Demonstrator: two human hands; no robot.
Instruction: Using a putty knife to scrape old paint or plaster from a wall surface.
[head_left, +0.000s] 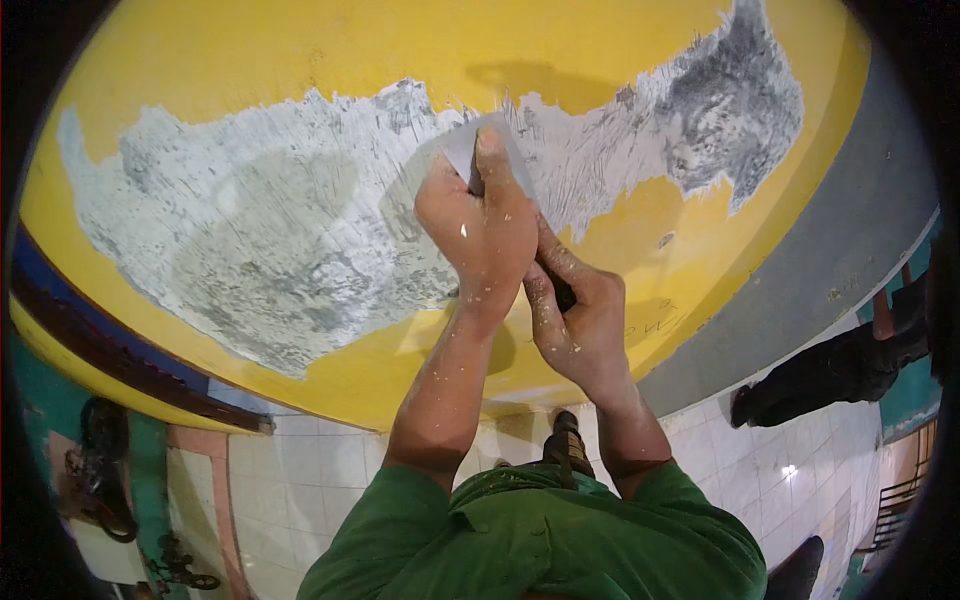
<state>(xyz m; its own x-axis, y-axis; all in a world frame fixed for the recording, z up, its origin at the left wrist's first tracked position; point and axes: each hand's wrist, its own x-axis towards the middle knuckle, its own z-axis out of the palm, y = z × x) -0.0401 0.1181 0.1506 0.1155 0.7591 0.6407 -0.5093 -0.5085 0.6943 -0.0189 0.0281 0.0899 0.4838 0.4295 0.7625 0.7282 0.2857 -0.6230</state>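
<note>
Before me stands a wall of yellow paint (420, 34), with a broad patch of bare, pale grey plaster (247, 202) in it. My left hand (484, 217) grips a flat metal scraper blade (459, 142), its thumb stretched along the metal. The blade's far edge lies at the ragged upper border of the yellow paint. Below and to the right, my right hand (581, 307) is closed around the dark handle (561, 291), most of which the fingers hide. Pale paint flakes and dust cling to both hands and forearms.
A darker bare area (731, 97) lies at the upper right, near a grey painted band (832, 247). White floor tiles (322, 457) run below. Another person's dark-trousered leg (832, 379) is at the right. A motorcycle (105, 465) appears at the lower left, and a doorway edge (135, 360) at the left.
</note>
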